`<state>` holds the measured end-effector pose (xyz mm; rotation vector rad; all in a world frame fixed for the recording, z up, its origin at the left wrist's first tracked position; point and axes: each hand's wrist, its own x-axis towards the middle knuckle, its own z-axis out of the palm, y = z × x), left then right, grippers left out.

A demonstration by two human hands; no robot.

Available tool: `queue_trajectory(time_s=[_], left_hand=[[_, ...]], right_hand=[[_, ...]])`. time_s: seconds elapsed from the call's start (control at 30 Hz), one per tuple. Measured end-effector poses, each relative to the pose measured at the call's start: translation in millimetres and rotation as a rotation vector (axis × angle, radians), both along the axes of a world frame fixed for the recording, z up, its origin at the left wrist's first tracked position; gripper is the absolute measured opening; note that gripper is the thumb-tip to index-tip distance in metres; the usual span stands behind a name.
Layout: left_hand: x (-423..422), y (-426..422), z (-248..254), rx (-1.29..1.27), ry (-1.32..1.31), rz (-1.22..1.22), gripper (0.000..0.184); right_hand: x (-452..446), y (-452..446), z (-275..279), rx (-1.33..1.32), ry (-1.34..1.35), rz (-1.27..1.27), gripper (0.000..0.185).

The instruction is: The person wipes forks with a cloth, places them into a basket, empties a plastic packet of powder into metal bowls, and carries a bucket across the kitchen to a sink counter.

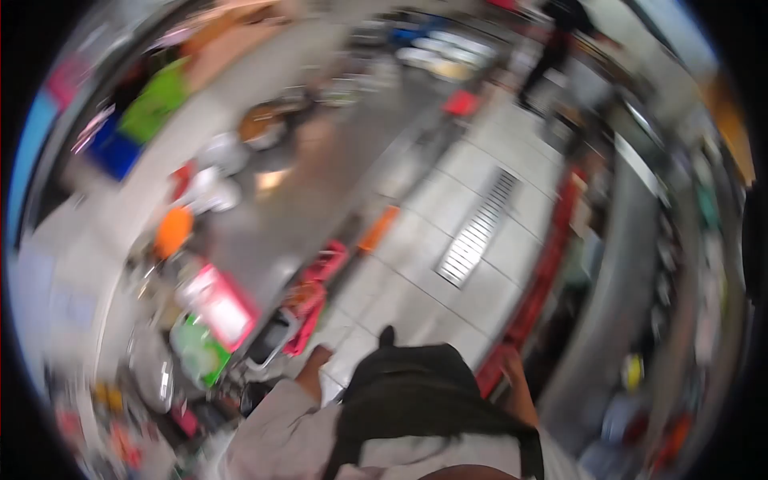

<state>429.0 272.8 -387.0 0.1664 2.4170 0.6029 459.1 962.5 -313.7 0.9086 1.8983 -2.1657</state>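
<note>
The view is smeared by motion. Low in the head view, my left hand point(319, 356) hangs beside the dark apron point(416, 372), over the tiled floor. Nearest to it are a dark grey bin point(272, 340) and a red basket point(308, 300) along the counter's edge. On the other side, my right hand point(506, 358) is next to a long red ledge or rail point(532, 312); whether it touches the rail I cannot tell. The fingers of both hands are too blurred to make out, and no held thing shows.
A steel counter point(320, 160) on the left carries a pink tray point(220, 308), white bowls point(212, 188) and an orange item point(174, 232). A floor drain grate point(478, 228) lies in the white-tiled aisle. At the far end stands a person in dark clothes point(556, 40).
</note>
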Motion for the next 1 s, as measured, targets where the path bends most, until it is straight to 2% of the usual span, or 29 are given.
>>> queue_trajectory(time_s=[0.03, 0.07, 0.1, 0.13, 0.17, 0.2, 0.3, 0.37, 0.4, 0.47, 0.5, 0.6, 0.63, 0.67, 0.73, 0.77, 0.8, 0.83, 0.9, 0.97, 1.0], left_hand=[[-38.0, 21.2, -8.2, -0.351, -0.057, -0.459, 0.030], [-79.9, 43.3, -7.3, -0.252, 0.045, -0.450, 0.031], [-115.5, 79.6, 25.7, 0.068, -0.095, 0.384, 0.029], [-156.9, 109.7, 30.9, 0.118, 0.038, 0.377, 0.028], [-203.1, 142.0, 81.2, 0.168, 0.051, 0.273, 0.031], [-237.3, 165.2, 73.3, 0.179, 0.101, 0.293, 0.037], [-315.0, 223.9, 149.0, 0.425, 0.127, 0.391, 0.036], [-352.3, 260.3, 176.2, 0.620, 0.136, 0.426, 0.034], [-361.4, 275.0, 191.6, 0.591, 0.058, 0.467, 0.032], [-365.5, 292.2, 217.7, 0.529, -0.104, 0.572, 0.030], [-364.5, 296.7, 214.3, 0.434, -0.105, 0.564, 0.027], [-341.7, 295.2, 166.4, 0.241, -0.126, 0.460, 0.030], [-331.6, 287.2, 141.8, 0.159, -0.144, 0.281, 0.038], [-319.2, 277.1, 112.1, 0.081, -0.163, 0.102, 0.046], [-277.3, 265.2, 39.9, -0.097, -0.297, 0.437, 0.044], [-294.7, 272.9, 85.6, -0.068, -0.458, 0.518, 0.049], [-327.1, 291.5, 179.3, -0.056, -0.616, 0.597, 0.054], [-332.6, 285.5, 156.7, -0.003, -0.644, 0.652, 0.054], [-360.4, 281.2, 130.7, 0.093, -0.605, 0.716, 0.047], [-420.5, 293.4, 114.7, 0.091, -0.541, 0.773, 0.044], [-445.9, 296.3, 112.8, 0.079, -0.508, 0.809, 0.043]], right_hand=[[-13.3, 24.5, -5.8, -0.197, -0.032, 0.193, 0.020], [-27.6, 12.3, 3.9, 0.003, 0.090, 0.245, 0.024], [-43.3, 13.1, 4.0, 0.205, 0.240, 0.265, 0.030], [-45.3, 29.7, -37.9, 0.295, 0.232, 0.302, 0.028], [-47.5, 48.5, -84.0, 0.387, 0.224, 0.337, 0.027], [-51.9, 65.0, -125.3, 0.479, 0.216, 0.371, 0.026], [-95.8, 51.6, -72.3, 0.497, -0.047, 0.578, 0.023], [-130.6, 74.7, -59.6, 0.503, -0.058, 0.727, 0.021], [-150.1, 87.4, -52.9, 0.521, -0.031, 0.816, 0.020], [-186.7, 122.0, -44.0, 0.627, 0.193, 1.077, 0.018], [-209.4, 139.4, -39.6, 0.681, 0.340, 1.197, 0.018], [-282.7, 193.0, -28.9, 0.849, 0.723, 1.368, 0.016], [-308.3, 209.0, -27.1, 0.894, 0.767, 1.384, 0.015], [-338.1, 226.1, -31.1, 0.940, 0.660, 1.360, 0.014], [-404.2, 254.8, -37.3, 1.037, 0.453, 1.303, 0.013], [-435.2, 261.3, -42.1, 0.783, 0.138, 1.058, 0.014], [-464.2, 264.9, -49.6, 0.524, -0.157, 0.794, 0.014], [-487.5, 266.3, -53.1, 0.262, -0.436, 0.511, 0.015], [-532.2, 257.3, -34.6, 0.574, 0.086, 0.771, 0.016], [-577.2, 256.0, -15.0, 0.588, 0.256, 0.831, 0.015], [-595.9, 249.9, -10.1, 0.439, 0.150, 0.767, 0.018]])
